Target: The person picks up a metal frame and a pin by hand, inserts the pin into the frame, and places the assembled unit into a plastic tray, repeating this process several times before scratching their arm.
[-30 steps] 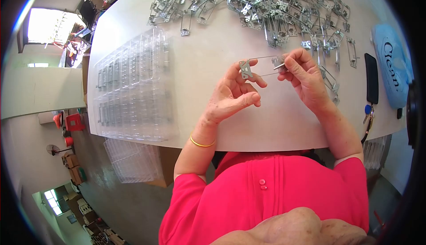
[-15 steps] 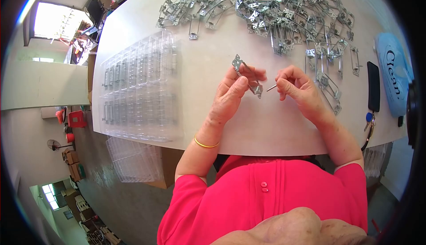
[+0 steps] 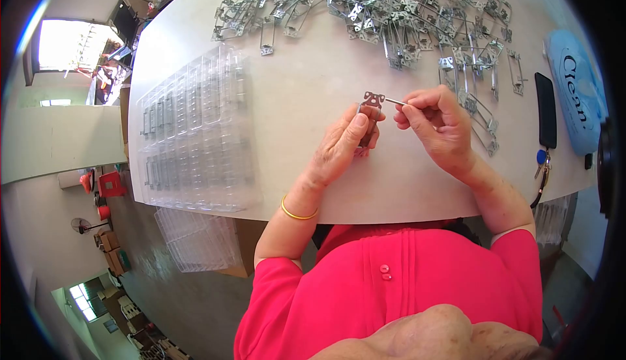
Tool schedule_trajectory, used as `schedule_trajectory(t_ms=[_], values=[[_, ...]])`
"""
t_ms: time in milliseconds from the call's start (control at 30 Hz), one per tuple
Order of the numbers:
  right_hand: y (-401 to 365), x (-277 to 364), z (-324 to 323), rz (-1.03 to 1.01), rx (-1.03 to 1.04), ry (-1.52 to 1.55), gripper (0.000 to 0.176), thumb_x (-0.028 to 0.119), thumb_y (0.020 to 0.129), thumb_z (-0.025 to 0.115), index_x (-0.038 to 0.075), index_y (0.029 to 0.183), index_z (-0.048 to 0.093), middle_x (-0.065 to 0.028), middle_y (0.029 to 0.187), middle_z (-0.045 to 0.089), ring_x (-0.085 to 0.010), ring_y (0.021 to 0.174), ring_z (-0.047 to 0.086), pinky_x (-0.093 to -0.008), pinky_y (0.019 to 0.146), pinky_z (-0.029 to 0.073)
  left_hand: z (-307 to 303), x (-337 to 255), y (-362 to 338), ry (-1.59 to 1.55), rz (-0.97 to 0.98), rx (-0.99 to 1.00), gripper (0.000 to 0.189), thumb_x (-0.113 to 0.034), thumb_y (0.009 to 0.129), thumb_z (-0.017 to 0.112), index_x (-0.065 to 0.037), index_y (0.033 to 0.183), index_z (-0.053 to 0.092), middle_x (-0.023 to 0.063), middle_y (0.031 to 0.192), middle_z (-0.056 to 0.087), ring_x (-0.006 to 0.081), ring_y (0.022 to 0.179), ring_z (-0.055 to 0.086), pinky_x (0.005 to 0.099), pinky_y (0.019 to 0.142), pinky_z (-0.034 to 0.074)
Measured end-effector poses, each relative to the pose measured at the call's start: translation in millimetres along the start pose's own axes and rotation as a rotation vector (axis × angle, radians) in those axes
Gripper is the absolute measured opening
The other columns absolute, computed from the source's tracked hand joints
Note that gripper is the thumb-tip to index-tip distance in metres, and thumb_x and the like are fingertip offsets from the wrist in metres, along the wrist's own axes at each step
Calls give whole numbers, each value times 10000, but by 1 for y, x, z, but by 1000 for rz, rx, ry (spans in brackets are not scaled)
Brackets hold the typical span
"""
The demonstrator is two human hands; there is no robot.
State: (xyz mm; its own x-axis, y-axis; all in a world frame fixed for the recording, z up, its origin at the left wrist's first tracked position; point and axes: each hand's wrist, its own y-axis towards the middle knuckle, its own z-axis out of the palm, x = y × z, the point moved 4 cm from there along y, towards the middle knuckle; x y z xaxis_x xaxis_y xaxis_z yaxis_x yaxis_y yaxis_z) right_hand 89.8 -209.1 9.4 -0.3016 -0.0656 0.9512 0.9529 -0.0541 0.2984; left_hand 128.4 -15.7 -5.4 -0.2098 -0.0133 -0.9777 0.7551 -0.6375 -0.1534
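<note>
Upright between the fingers of my left hand (image 3: pixel 340 144) is a metal bracket (image 3: pixel 372 101) with perforated end plates joined by thin rods. My right hand (image 3: pixel 438 124) pinches a thin metal pin (image 3: pixel 395 101), whose tip points left, right at the bracket's upper plate. Both hands are raised over the front middle of the white table (image 3: pixel 306 197). Beyond them lies a large heap of similar metal brackets (image 3: pixel 404 14), with a few stray ones spread toward the right.
Clear plastic trays (image 3: pixel 195 132) with brackets in their slots stand on the left. At the right edge lie a black phone (image 3: pixel 546 109), keys (image 3: pixel 542 164) on a strap and a blue "Clean" package (image 3: pixel 575 89). More clear trays (image 3: pixel 199 239) sit below the table's left edge.
My left hand has turned the bracket, so its upper plate now faces the pin. My right hand has raised the pin's tip from the bracket's lower end to its upper plate.
</note>
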Motion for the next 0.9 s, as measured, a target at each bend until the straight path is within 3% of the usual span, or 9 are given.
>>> schedule_trajectory(t_ms=[100, 267, 300, 400, 467, 567, 733, 867, 900], values=[[0, -3, 1, 13, 4, -76, 118, -34, 984, 649, 8, 1048, 559, -81, 1018, 684, -124, 865, 732, -244, 760, 609, 1, 4, -1, 85, -24, -13, 525, -461, 1110, 379, 13, 1235, 568, 27, 785, 556, 112, 698, 501, 265, 634, 407], [-1, 7, 2, 8, 18, -274, 122, -2, 985, 662, 9, 1029, 549, -69, 881, 710, -103, 769, 727, -241, 679, 606, 4, -4, -4, 372, 175, -54, 429, -367, 1118, 426, 18, 1240, 571, 23, 800, 554, 116, 721, 498, 293, 649, 421], [0, 9, 3, 133, 29, -252, 116, 16, 995, 653, 9, 1020, 541, -69, 838, 708, -103, 749, 726, -240, 656, 602, 4, -1, -4, 371, 173, -52, 429, -367, 1118, 426, 18, 1240, 571, 23, 800, 554, 116, 721, 498, 293, 649, 421], [0, 11, 6, 291, 64, -220, 113, 53, 1019, 627, 7, 1010, 524, -77, 785, 704, -109, 717, 723, -242, 620, 593, 4, 2, -3, 483, 298, -103, 313, -245, 1096, 493, 27, 1231, 569, 61, 782, 567, 169, 696, 536, 337, 648, 449], [0, 10, 7, 324, 91, -210, 116, 72, 1033, 609, 6, 1009, 516, -84, 775, 702, -115, 705, 720, -245, 605, 589, 9, -4, -4, 788, 446, -94, 244, -108, 1008, 607, 30, 1202, 553, 168, 838, 633, 346, 709, 618, 425, 638, 490], [0, 6, 7, 424, 117, -17, 144, 128, 1056, 587, 6, 1034, 515, -95, 777, 701, -126, 662, 705, -261, 572, 579, 19, -6, -5, 911, 570, -120, 282, -65, 959, 647, 41, 1200, 549, 160, 838, 649, 352, 716, 637, 448, 639, 499], [2, -4, 7, 713, 248, 300, 225, 251, 1105, 501, 28, 1127, 516, -99, 764, 685, -146, 567, 671, -263, 504, 543, 16, -5, -4, 872, 498, -105, 267, -76, 969, 639, 27, 1201, 556, 147, 798, 640, 353, 712, 636, 444, 638, 501], [4, -6, 2, 818, 263, 470, 265, 299, 1090, 539, 35, 1080, 554, -84, 708, 670, -133, 529, 652, -276, 480, 554, 14, 0, -4, 807, 479, -56, 213, -74, 1020, 572, 24, 1208, 596, 145, 819, 629, 334, 713, 621, 402, 662, 502], [5, -4, 2, 845, 275, 487, 259, 300, 1086, 547, 45, 1056, 574, -63, 668, 643, -117, 473, 598, -262, 436, 507, 13, 0, -5, 807, 477, -56, 213, -74, 1020, 572, 24, 1208, 596, 145, 819, 629, 334, 713, 621, 402, 662, 502]])
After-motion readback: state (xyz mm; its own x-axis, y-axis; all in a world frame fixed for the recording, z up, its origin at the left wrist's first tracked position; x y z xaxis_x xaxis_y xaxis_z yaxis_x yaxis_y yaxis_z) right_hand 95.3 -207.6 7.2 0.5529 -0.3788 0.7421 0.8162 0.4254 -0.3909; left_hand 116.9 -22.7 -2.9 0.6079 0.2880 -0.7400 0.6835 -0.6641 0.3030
